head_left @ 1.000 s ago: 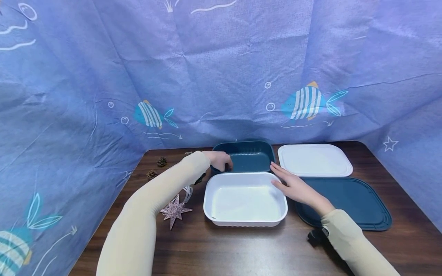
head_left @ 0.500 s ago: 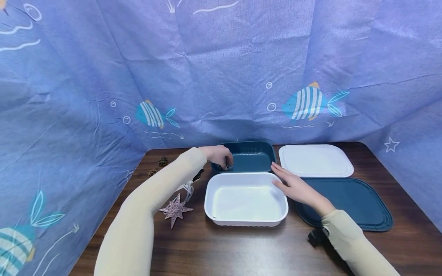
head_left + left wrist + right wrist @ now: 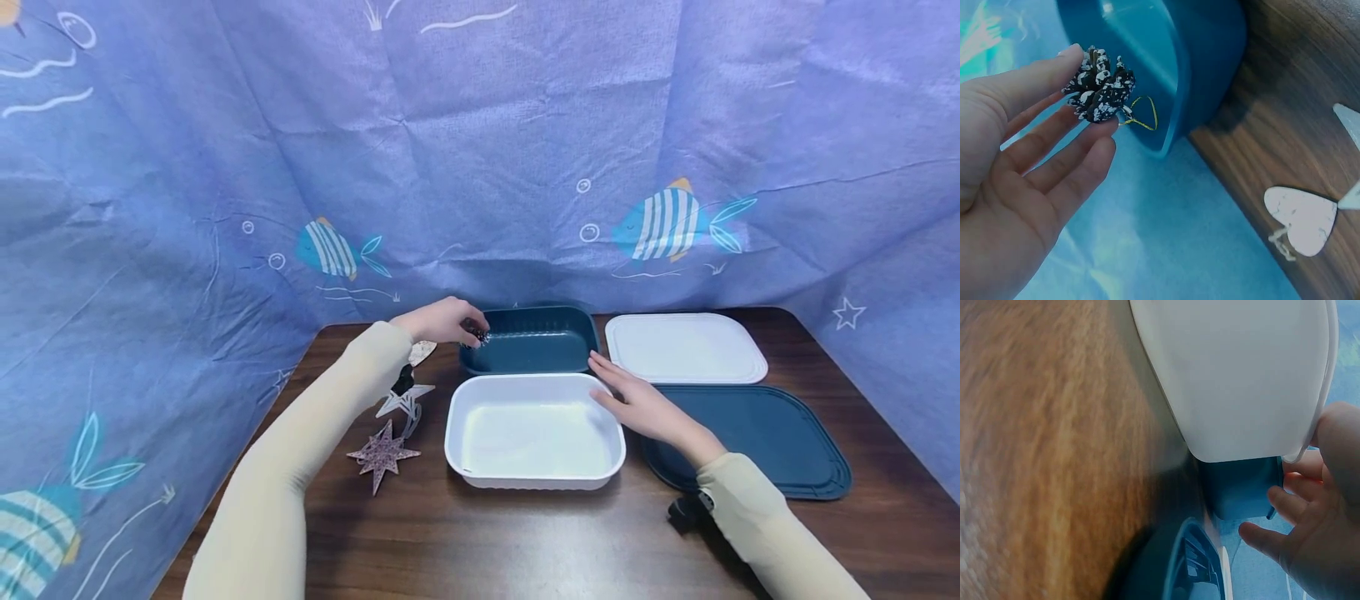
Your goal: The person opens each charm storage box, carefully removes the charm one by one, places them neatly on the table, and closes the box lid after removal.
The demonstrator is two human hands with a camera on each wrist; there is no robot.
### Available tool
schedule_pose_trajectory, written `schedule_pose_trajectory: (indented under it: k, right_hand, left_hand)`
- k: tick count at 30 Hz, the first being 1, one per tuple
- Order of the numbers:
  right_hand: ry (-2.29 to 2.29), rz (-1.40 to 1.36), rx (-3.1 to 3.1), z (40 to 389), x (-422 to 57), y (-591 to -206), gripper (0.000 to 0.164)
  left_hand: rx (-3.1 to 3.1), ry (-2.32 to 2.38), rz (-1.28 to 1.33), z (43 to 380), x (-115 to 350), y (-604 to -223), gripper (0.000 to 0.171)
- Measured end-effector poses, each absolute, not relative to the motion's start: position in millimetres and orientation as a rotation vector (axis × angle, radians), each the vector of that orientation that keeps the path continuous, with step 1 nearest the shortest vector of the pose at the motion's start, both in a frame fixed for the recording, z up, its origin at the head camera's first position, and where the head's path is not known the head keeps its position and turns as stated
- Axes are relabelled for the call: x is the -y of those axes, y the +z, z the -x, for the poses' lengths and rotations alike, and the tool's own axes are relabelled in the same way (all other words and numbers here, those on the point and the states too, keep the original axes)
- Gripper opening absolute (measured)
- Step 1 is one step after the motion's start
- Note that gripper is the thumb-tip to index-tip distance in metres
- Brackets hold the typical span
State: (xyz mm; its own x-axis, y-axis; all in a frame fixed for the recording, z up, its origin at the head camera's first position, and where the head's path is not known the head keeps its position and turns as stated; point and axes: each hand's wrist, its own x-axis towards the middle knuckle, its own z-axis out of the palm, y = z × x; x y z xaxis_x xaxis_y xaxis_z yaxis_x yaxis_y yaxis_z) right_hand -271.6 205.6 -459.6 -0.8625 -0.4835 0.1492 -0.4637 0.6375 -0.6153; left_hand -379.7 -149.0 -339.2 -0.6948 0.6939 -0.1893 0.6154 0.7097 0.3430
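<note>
In the left wrist view, my left hand (image 3: 1029, 156) pinches a white-flecked pinecone (image 3: 1100, 87) between thumb and fingertips. A gold string loop (image 3: 1155, 115) hangs from the cone. In the head view, that hand is over the left rim of the dark teal container (image 3: 540, 354) at the back. Directly in front of it stands a white container (image 3: 536, 429). My right hand (image 3: 648, 408) rests at the white container's right rim, its fingers extended toward the teal one. The right wrist view shows the thumb (image 3: 1338, 428) by the white rim.
On the left of the wooden table (image 3: 525, 542) lie a glittery pink star (image 3: 382, 454), a white star (image 3: 405, 400) and a white heart (image 3: 1304, 219). A white lid (image 3: 686, 348) and a dark teal lid (image 3: 750, 437) lie at the right. A patterned cloth (image 3: 480, 167) hangs behind.
My left hand has moved from inside the teal container up and left to its rim, bringing the pinecone. The withdrawn forearm now bares the heart and white star. My right hand stays put.
</note>
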Motion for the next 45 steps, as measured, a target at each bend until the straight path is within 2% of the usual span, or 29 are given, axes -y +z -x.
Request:
schedule_pose_trajectory:
  k: [10, 25, 36, 45]
  right_hand:
    - [-1.037, 0.824, -2.819, 272.2, -206.8, -457.6, 0.064]
    - [-1.042, 0.831, -2.824, 273.2, -203.4, -460.9, 0.064]
    - [-1.036, 0.845, -2.829, 272.2, -202.8, -460.2, 0.064]
    - [-0.995, 0.833, -2.842, 272.4, -203.5, -459.3, 0.064]
  left_hand:
    - [-2.727, 0.507, -0.907, 356.8, 198.3, -317.7, 0.038]
    - [-3.006, 0.629, -0.687, 302.3, 301.3, -302.7, 0.037]
    - [-3.083, 0.678, -0.439, 266.6, 348.4, -312.0, 0.042]
    - [-3.114, 0.738, -0.292, 244.3, 376.3, -337.7, 0.044]
